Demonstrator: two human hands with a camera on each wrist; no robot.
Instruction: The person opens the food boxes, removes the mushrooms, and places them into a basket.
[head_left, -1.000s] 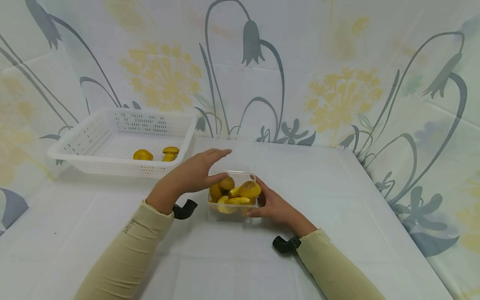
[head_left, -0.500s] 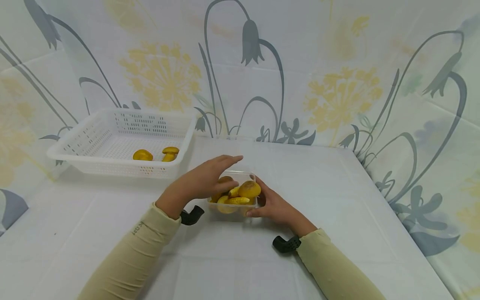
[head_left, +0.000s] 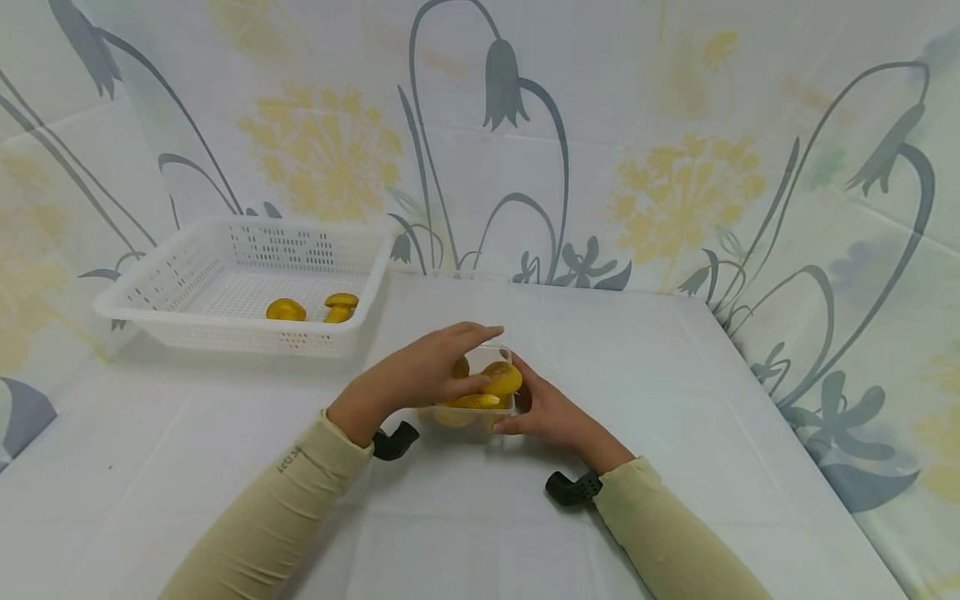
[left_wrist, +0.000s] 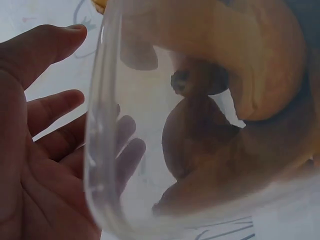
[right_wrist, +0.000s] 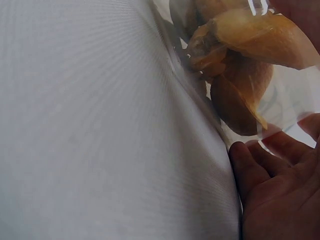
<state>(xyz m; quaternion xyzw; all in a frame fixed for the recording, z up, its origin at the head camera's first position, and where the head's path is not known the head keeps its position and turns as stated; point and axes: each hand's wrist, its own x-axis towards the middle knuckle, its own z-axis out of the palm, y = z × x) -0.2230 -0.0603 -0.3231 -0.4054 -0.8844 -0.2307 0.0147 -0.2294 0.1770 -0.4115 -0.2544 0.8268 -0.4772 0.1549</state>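
Currently, a clear tub [head_left: 467, 430] holding yellow mushrooms [head_left: 502, 378] sits on the white table [head_left: 675, 400], between two hands. The right hand [head_left: 551, 412] grips its right side, fingers bent round it, thumb at the front. Over the tub's left part, the left hand [head_left: 416, 371] has loose fingers, thumb spread; whether it touches the mushrooms is hard to tell. Farther left, a white basket [head_left: 217, 328] contains two small mushrooms [head_left: 286, 310].

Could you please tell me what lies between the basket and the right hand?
The left hand and the clear tub lie there, as the head view shows.
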